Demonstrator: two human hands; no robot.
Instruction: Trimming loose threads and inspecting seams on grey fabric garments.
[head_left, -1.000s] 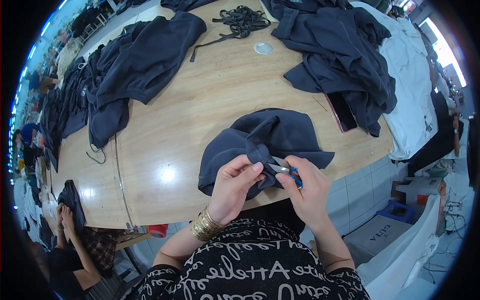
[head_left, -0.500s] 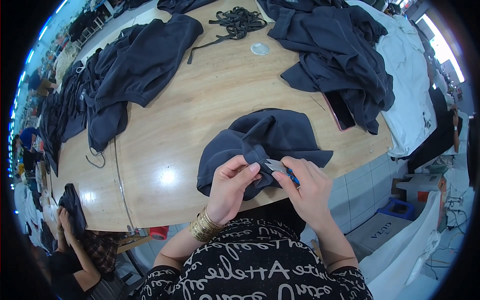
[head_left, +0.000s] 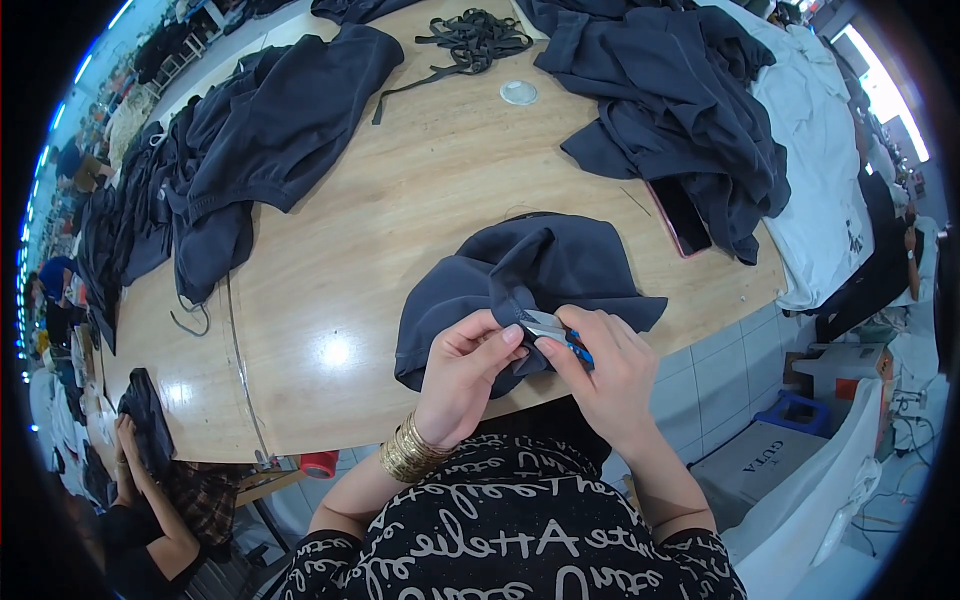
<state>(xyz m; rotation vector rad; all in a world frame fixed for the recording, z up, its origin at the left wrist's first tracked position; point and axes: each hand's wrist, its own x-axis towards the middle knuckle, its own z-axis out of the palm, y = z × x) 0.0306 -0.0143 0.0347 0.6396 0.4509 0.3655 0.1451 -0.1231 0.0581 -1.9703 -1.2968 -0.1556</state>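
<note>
A dark navy garment (head_left: 580, 262) lies bunched on the wooden table in front of me. My left hand (head_left: 470, 365) pinches a folded edge of it between thumb and fingers. In my right hand (head_left: 605, 370) is a pair of thread snips (head_left: 545, 326) with silvery blades and a blue handle, mostly covered by my fingers. The blades point left and meet the cloth right beside my left fingertips. Whether their tips touch a thread is too small to tell.
Dark garments (head_left: 285, 130) are heaped at the left, and another pile (head_left: 670, 110) lies at the far right, partly over a phone (head_left: 680, 215). Tangled black cords (head_left: 475, 38) and a round whitish disc (head_left: 518, 93) lie at the back. A co-worker (head_left: 150, 490) handles dark cloth at lower left.
My right hand has shifted slightly left, bringing the snips' blades closer over the fold. The blades show more plainly. My left hand keeps its pinch in nearly the same place.
</note>
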